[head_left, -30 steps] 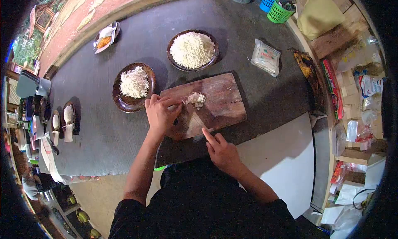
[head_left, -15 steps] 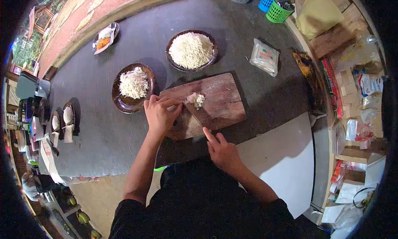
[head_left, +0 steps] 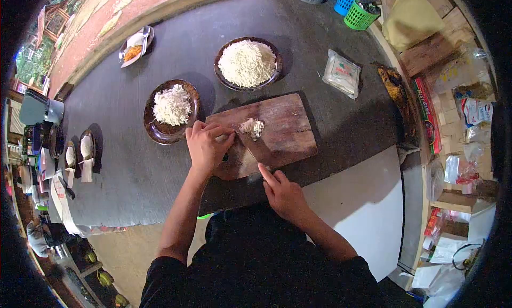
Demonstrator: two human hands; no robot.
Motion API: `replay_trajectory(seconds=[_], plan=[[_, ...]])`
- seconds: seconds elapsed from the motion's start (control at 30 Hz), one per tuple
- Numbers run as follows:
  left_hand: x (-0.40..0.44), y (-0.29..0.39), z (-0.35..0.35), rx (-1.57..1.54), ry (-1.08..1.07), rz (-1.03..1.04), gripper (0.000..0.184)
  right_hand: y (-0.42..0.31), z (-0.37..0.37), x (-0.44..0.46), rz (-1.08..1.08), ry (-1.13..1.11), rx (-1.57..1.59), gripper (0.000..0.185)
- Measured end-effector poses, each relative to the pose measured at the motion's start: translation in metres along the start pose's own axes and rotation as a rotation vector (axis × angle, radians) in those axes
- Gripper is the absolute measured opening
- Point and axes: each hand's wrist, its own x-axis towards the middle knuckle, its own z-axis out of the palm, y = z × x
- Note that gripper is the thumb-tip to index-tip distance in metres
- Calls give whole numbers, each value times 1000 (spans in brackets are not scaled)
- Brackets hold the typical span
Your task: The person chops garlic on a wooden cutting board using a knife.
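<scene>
A wooden cutting board (head_left: 285, 113) lies near the table's front edge. On it sits a small heap of pale chopped shreds (head_left: 253, 128). My right hand (head_left: 287, 196) is closed on the handle of a knife (head_left: 248, 152), its index finger stretched along the top. The thin blade points up and left, close to the fingers of my left hand. My left hand (head_left: 209, 145) rests over the board's left edge with its fingers pinched together; what they hold is hidden. Beyond it stands a dark plate (head_left: 153, 131) with white shreds (head_left: 172, 105).
Farther back is a larger dark plate (head_left: 221, 79) heaped with pale shreds (head_left: 247, 63). A plastic packet (head_left: 342, 73) lies at right. A small dish with orange food (head_left: 132, 53) sits back left. Green (head_left: 360, 17) and blue baskets (head_left: 343, 2) stand at the far right corner.
My right hand and the knife have shifted slightly to the left, with the blade now showing more edge-on. My left hand stays in nearly the same place.
</scene>
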Motion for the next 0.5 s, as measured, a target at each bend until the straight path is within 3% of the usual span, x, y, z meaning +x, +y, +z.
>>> replay_trajectory(seconds=[0.5], plan=[[1, -1, -1, -7, -61, -39, 14, 1, -9, -9, -3, 46, 17, 58]])
